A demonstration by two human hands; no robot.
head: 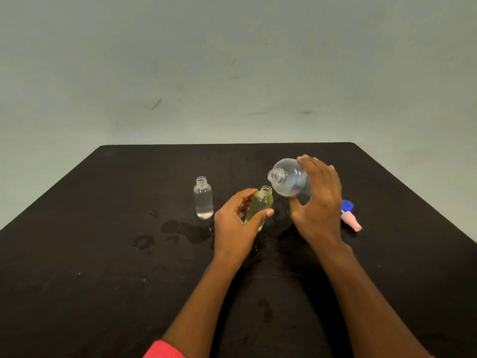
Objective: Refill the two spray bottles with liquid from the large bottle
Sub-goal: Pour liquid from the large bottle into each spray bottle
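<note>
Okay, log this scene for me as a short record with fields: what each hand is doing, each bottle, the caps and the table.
left hand: grips the yellow small bottle, uncapped
right hand: holds the large bottle tipped, mouth just above the yellow one's neck
pouring: no stream visible
clear small bottle: upright, uncapped, apart from both hands, clear liquid inside
caps: blue cap and pink spray top lie beyond the right hand
table: black, with wet patches
</note>
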